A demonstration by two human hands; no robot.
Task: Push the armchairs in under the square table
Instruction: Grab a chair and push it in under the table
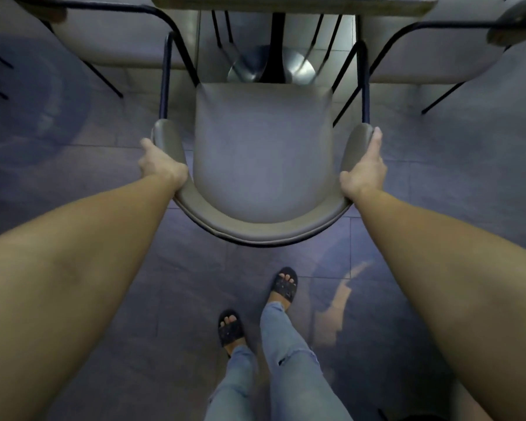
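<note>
A grey padded armchair (pixel 263 153) with a curved backrest and black metal legs stands right in front of me, facing the square table (pixel 292 3). Its seat front lies just short of the table's near edge. My left hand (pixel 160 165) grips the left end of the curved backrest, and my right hand (pixel 365 171) grips the right end. The table's black post and round metal foot (pixel 271 68) show beyond the seat.
Two more grey armchairs flank the table, one at the upper left (pixel 113 34) and one at the upper right (pixel 431 53), their black legs close to my chair's arms. My sandalled feet (pixel 283 287) stand on the dark tiled floor behind the chair.
</note>
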